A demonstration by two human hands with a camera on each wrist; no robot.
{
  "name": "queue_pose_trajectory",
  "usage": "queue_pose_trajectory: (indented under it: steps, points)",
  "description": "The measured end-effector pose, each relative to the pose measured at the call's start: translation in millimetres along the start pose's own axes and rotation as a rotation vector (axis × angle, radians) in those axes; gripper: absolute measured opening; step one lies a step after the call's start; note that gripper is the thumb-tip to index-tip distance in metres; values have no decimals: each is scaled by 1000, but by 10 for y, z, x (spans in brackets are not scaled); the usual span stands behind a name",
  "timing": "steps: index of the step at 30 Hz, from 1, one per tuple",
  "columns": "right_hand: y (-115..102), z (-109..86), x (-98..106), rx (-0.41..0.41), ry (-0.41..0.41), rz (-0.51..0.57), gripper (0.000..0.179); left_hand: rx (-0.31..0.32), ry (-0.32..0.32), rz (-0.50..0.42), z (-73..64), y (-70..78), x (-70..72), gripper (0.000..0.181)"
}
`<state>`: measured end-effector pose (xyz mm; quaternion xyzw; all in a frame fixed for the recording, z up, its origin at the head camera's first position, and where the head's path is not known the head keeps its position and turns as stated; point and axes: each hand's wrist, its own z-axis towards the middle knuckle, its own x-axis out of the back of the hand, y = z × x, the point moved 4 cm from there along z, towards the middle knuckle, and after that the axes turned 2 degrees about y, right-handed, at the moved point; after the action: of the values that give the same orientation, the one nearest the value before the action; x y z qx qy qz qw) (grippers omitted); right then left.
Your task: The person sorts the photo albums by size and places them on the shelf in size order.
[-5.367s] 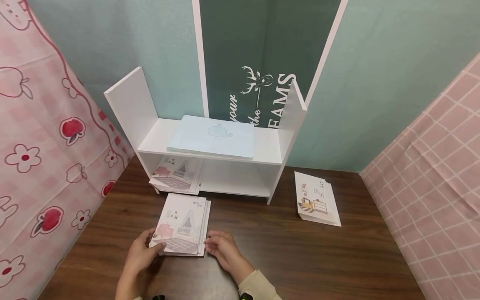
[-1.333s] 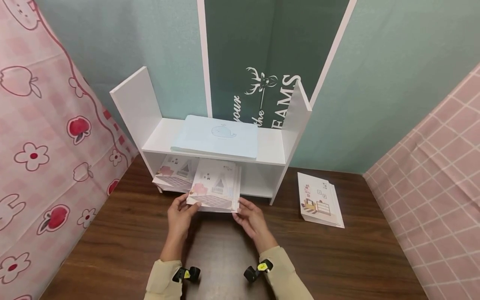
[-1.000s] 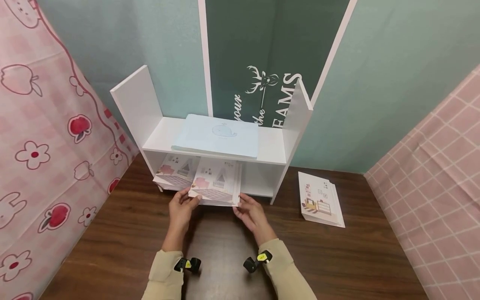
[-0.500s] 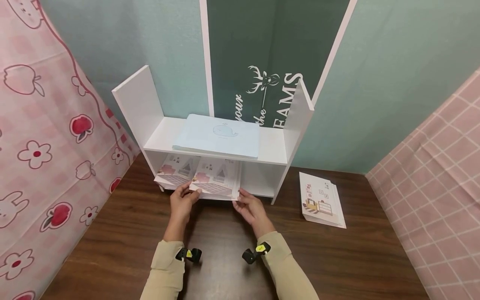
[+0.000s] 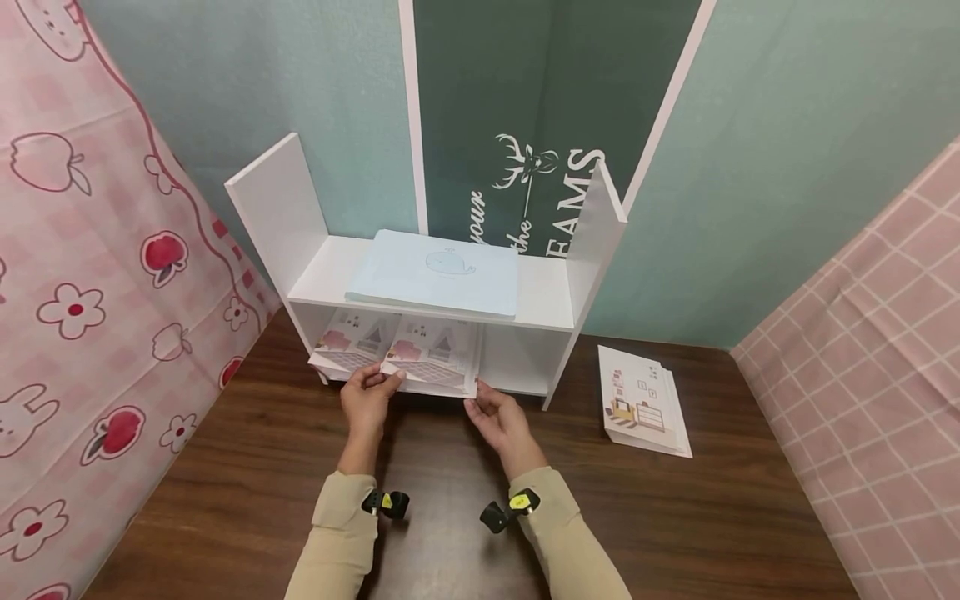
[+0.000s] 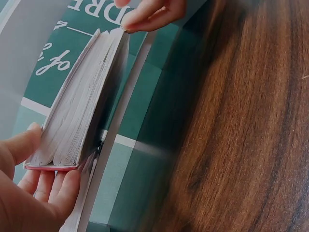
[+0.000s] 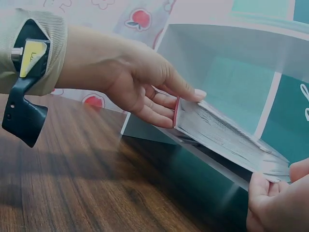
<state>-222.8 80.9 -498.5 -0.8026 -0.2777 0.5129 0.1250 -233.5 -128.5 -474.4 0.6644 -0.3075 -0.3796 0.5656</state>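
A thick book [image 5: 432,350] with a pink and grey room drawing on its cover lies partly inside the lower level of a white shelf [image 5: 542,292], its front end sticking out. My left hand [image 5: 367,406] grips the near left corner, thumb on top and fingers beneath, as the left wrist view shows at the book's red spine [image 6: 50,168]. At the near right corner my right hand [image 5: 504,421] pinches the edge; in the right wrist view its fingertips [image 7: 258,183] are under the cover. A similar book [image 5: 348,358] lies just to the left on the same level.
A pale blue whale-print book [image 5: 405,279] lies on the upper level, between the tall side panels [image 5: 273,208]. To the right of the shelf, another book [image 5: 637,404] with a yellow chair drawing rests on the dark wooden table [image 5: 720,517]. Pink printed cloth [image 5: 112,333] hangs at left.
Both hands have brought the book from the table's front left to the shelf's lower level. Over the last second it has slid further in, beside the similar book.
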Motion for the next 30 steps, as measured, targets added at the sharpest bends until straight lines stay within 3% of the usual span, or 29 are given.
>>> queue_pose_trajectory:
  steps: [9, 13, 21, 24, 30]
  points:
    - [6, -22, 41, 28, 10, 65, 20, -64, 49, 151, 27, -18, 32, 34]
    - [23, -27, 84, 46, -13, 129, 30, -85, 52, 220, 35, -44, 41, 32]
    - [47, -29, 126, 49, -58, 149, 48, -86, 40, 229, 28, -43, 38, 33]
    - [35, -61, 115, 75, -32, 14, 47, -83, 16, 266, -10, -18, 42, 36]
    - [-16, -174, 70, 193, 57, -470, 41, -168, -61, 450, -175, 67, 85, 41]
